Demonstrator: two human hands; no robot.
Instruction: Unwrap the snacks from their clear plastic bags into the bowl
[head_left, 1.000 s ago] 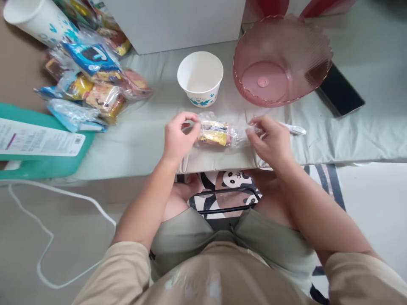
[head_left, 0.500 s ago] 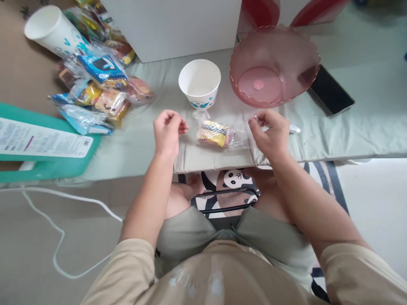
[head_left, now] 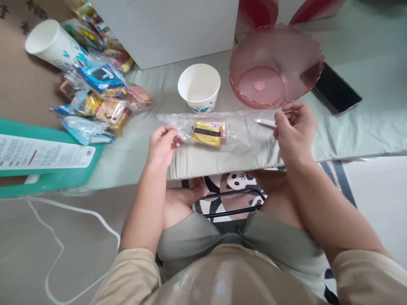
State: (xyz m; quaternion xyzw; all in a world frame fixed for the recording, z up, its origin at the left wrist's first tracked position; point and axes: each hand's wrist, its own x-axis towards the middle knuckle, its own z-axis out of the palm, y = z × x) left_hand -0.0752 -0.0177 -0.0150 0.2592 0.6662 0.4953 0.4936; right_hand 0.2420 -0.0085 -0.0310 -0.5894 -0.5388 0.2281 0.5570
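My left hand point(head_left: 163, 143) pinches the gathered left end of a clear plastic bag point(head_left: 241, 135) lying along the table's front edge. Inside the bag are a yellow snack packet point(head_left: 207, 134) with a dark band and a pink-edged packet point(head_left: 222, 127) partly behind it. To the right, my right hand point(head_left: 295, 129) curls its fingers at the end of a slim white utility knife point(head_left: 265, 123). The knife's tip points left, over the bag's right part. Its other end is hidden by my hand.
A white paper cup point(head_left: 200, 87) stands behind the bag. At back right are a pink ribbed bowl point(head_left: 270, 97) and a black phone point(head_left: 338, 89). Wrapped snacks point(head_left: 108, 101), a tipped paper cup point(head_left: 52, 44) and a green jug point(head_left: 57, 180) lie left; a white box point(head_left: 178, 29) is behind.
My left hand has closed on the bag's left end, and the bag now lies stretched wider. My right hand has moved right, off the bag, to the utility knife.
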